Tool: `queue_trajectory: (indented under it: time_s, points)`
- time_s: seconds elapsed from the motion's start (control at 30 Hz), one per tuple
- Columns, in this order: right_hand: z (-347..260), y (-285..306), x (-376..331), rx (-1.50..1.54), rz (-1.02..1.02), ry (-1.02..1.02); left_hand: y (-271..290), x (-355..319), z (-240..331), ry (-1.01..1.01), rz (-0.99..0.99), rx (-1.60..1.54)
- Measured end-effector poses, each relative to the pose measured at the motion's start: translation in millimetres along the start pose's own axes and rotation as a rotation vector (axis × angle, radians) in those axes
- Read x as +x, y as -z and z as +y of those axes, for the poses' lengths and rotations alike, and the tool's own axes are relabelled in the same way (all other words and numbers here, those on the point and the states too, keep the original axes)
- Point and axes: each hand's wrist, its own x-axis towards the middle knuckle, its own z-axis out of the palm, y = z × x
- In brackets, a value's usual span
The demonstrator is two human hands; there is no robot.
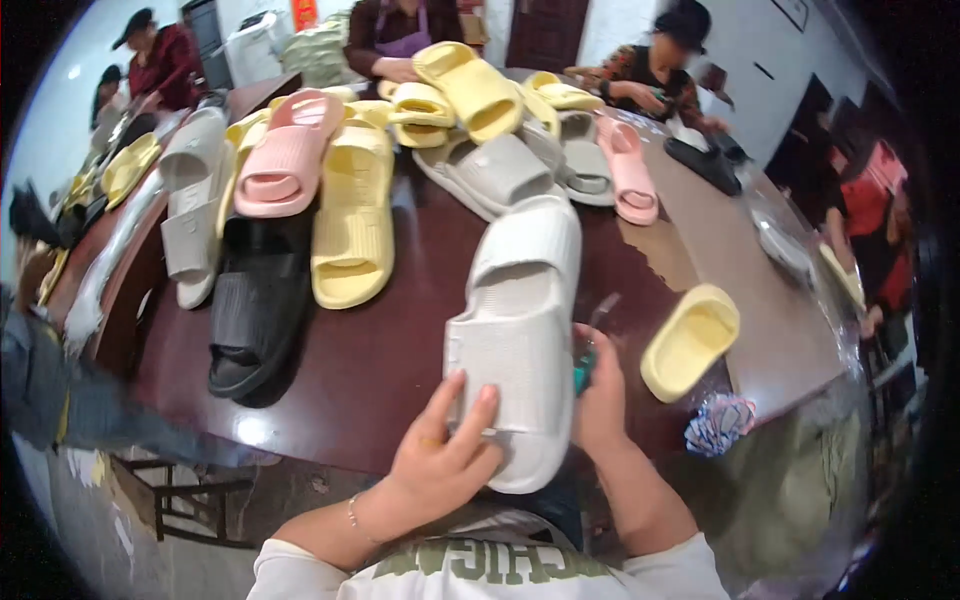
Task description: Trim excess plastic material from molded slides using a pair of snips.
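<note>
A pair of pale grey slide slippers, one tucked into the other, is held up in front of me above the table edge. My left hand grips the near slipper, with its fingers spread over the wide strap. On the other side of the pair, my right hand is closed around a small green-handled tool. Most of that tool is hidden by the slippers, and a blurred tip seems to stick up past them. Close to my right hand lies a single yellow slipper sole-shaped piece, without a visible strap.
Pink slippers, yellow slippers, black slippers and grey slippers are heaped on the dark red table. A crumpled patterned cloth lies at the right edge. Several people work around the table. A stool stands lower left.
</note>
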Motion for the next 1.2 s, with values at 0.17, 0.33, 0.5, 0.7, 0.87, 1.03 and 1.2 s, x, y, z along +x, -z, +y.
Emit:
queue_trajectory:
  time_s: [0.17,0.33,0.5,0.7,0.87,1.03,1.2]
  points:
    - [-15.8,2.9,0.8,0.978,0.072,-0.370,-2.8,-10.2,-4.5,-0.033,0.036,0.000]
    - [9.0,-7.4,-19.6,0.418,-0.253,0.193,23.4,-31.1,-43.6,0.099,0.227,-0.163]
    - [5.3,-3.3,-15.1,0.180,-0.352,0.207,50.4,-82.0,-104.9,0.442,0.648,-0.092]
    - [0.5,0.3,-15.3,0.174,-0.473,0.051,116.4,-83.0,-155.7,0.429,0.528,0.799]
    - [-4.6,-2.1,-14.9,0.062,-0.519,0.043,123.2,-98.5,-190.7,0.566,0.257,0.777]
    - [-5.8,2.4,-16.5,-0.068,-0.527,0.053,138.7,-123.7,-225.3,0.462,0.037,0.781]
    - [-8.7,2.7,-12.7,-0.063,-0.547,0.064,158.5,-133.3,-221.8,0.848,-0.083,0.740]
